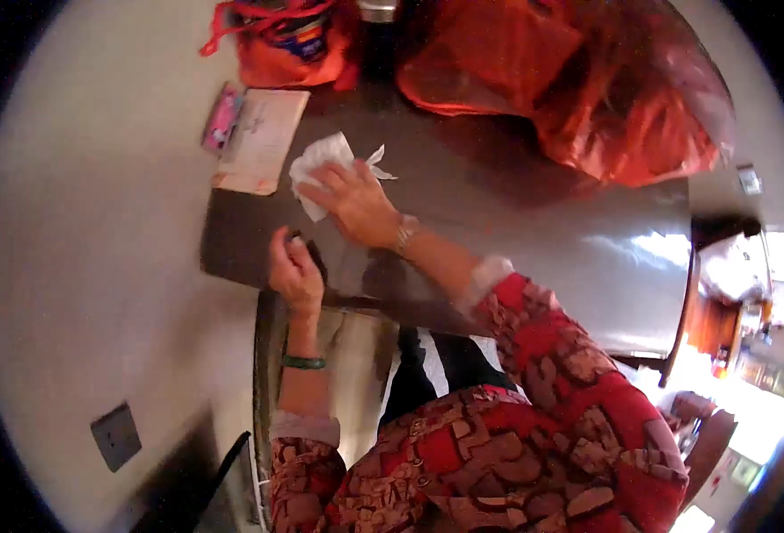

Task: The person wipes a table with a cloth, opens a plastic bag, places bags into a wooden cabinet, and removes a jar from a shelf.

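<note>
The right grip (354,202), spread open, presses a white tissue (321,153); a wide sweep could shove the nearby booklet (264,142). The left grip (296,272) seems half-curled; I cannot tell if it holds anything.

The dark, glossy tabletop (499,222) throws back light at its right end. A crumpled white tissue (332,147) lies on it near a pale paper booklet (266,142) and a pink packet (223,117); a small red bag (268,67) and larger red plastic bags (579,98) sit along the far side.
</note>
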{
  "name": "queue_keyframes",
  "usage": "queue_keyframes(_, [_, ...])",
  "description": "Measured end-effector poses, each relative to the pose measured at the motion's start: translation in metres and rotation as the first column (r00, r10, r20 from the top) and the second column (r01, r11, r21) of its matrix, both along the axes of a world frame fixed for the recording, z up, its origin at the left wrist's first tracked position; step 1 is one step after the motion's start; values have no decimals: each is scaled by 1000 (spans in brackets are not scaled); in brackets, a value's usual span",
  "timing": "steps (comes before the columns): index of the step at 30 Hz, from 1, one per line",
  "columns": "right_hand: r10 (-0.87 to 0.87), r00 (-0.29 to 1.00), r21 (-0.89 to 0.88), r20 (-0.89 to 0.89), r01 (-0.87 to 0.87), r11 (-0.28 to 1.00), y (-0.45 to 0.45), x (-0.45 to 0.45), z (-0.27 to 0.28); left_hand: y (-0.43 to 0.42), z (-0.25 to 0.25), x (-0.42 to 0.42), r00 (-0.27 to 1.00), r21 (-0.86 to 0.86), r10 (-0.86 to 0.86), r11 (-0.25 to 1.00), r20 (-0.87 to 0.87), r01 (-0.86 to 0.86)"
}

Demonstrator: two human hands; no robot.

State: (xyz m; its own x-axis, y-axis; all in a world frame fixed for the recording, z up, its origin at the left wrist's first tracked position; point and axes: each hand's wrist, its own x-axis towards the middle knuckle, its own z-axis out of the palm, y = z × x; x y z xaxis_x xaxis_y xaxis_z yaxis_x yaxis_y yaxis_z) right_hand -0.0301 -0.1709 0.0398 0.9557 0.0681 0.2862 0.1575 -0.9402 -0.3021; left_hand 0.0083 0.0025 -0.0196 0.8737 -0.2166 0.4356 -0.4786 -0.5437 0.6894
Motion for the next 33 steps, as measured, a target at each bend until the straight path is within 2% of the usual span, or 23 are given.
queue_keyframes(1, [-31, 1000, 0, -1, 31, 1000, -13, -7, -2, -4, 13, -4, 1000, -13, 2, 1000, -29, -3])
queue_keyframes(3, [-355, 934, 13, 23, 355, 935, -45, -22, -6, -3, 3, 0, 998, -59, -17, 998, 65, 21])
queue_keyframes(4, [-450, 892, -71, 45, 453, 889, -64, -39, -13, -4, 5, -1, 997, -61, -35, 997, 66, 39])
queue_keyframes(6, [-599, 799, -181, 53, 598, 781, -105, -91, -24, -4, 10, -4, 997, -47, -41, 998, -63, 38])
queue_keyframes(7, [-659, 751, -214, 41, 651, 729, -125, -118, -23, -5, 10, -4, 996, -55, -53, 997, -67, 49])
queue_keyframes(9, [-795, 604, -199, -46, 775, 600, -156, -161, -14, -3, 7, -1, 996, -9, -44, 999, 80, 45])
queue_keyframes(10, [-725, 688, -108, 24, 723, 682, -166, -173, -5, -2, 6, -2, 999, 7, -27, 1000, -25, 28])
queue_keyframes(11, [-773, 634, -155, -32, 761, 630, -166, -170, -7, -3, 4, 0, 999, -4, -37, 999, -26, 37])
queue_keyframes(13, [-878, 475, -273, 58, 854, 444, -148, -148, -23, 1, 2, 1, 1000, 57, -19, 998, 20, 18])
queue_keyframes(14, [-899, 437, -427, -24, 809, 404, -130, -135, -27, -3, 4, 1, 998, -9, -22, 1000, 53, 23])
queue_keyframes(15, [-885, 465, -493, -24, 764, 415, -109, -124, -35, 1, -10, 7, 999, -38, -36, 999, 32, 37])
queue_keyframes(17, [-726, 681, -550, 90, 642, 534, -54, -105, -58, -3, 8, -1, 995, 17, -31, 999, 93, 30])
queue_keyframes(18, [-620, 774, -486, 126, 593, 642, -26, -103, -59, -2, 7, -1, 999, 4, -35, 999, 2, 35])
queue_keyframes(19, [-528, 841, -205, 118, 541, 815, 0, -105, -48, 0, 3, 2, 999, 55, -9, 998, -39, 12])
queue_keyframes(20, [-455, 879, -188, 143, 475, 860, 21, -110, -40, -2, 6, 0, 1000, 42, -22, 999, -19, 23])
queue_keyframes(21, [-400, 915, -77, 62, 404, 912, 32, -120, -23, -3, 11, -2, 999, 30, -33, 999, 2, 33])
queue_keyframes(23, [-326, 945, 78, 25, 323, 943, 27, -143, -17, -2, 11, -3, 998, 27, -54, 998, 16, 53])
queue_keyframes(25, [-430, 903, -100, -2, 427, 899, -8, -178, -23, -2, 12, -1, 991, 78, -65, 995, 117, 56])
queue_keyframes(27, [-557, 829, -241, -51, 531, 812, -61, -220, -25, -3, 12, -1, 997, 47, -70, 996, -37, 72])
queue_keyframes(29, [-752, 656, -295, -66, 707, 643, -139, -282, -28, -7, 24, -7, 998, 165, -34, 985, -53, 43])
queue_keyframes(30, [-842, 532, -288, -85, 796, 532, -181, -319, -29, -5, 22, -8, 999, 150, -41, 988, -26, 45])
queue_keyframes(31, [-917, 380, -259, -122, 879, 399, -222, -359, -26, -2, 16, -5, 991, 31, -89, 995, -104, 92])
queue_keyframes(33, [-980, 97, -181, -176, 975, 129, -285, -430, -15, -27, 55, -50, 989, 70, -29, 997, -145, 40])
